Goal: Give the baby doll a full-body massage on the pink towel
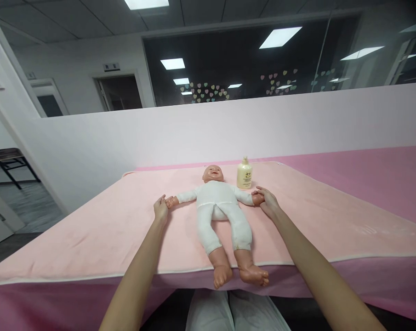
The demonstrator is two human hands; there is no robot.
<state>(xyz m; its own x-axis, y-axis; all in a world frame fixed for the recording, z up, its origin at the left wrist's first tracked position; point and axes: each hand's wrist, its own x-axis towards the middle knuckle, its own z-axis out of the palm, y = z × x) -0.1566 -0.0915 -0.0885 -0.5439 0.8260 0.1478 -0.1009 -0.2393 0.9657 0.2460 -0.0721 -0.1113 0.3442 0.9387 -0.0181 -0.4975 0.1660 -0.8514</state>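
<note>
A baby doll (pixel 216 198) with a white cloth body lies on its back on a pink blanket (pixel 125 230), head away from me and feet over the front edge. Its arms are stretched out to both sides. My left hand (pixel 161 208) is closed at the doll's hand on the left. On the right, my right hand (pixel 267 201) has its fingers round the doll's other hand. A pale yellow pump bottle (pixel 244 174) stands upright beside the doll's head, just beyond my right hand.
Under the blanket is a darker pink cover (pixel 383 177), seen at the right and along the front edge. A white wall (pixel 208 131) with a window above it rises behind. At the far left stands a dark-legged table (pixel 9 161).
</note>
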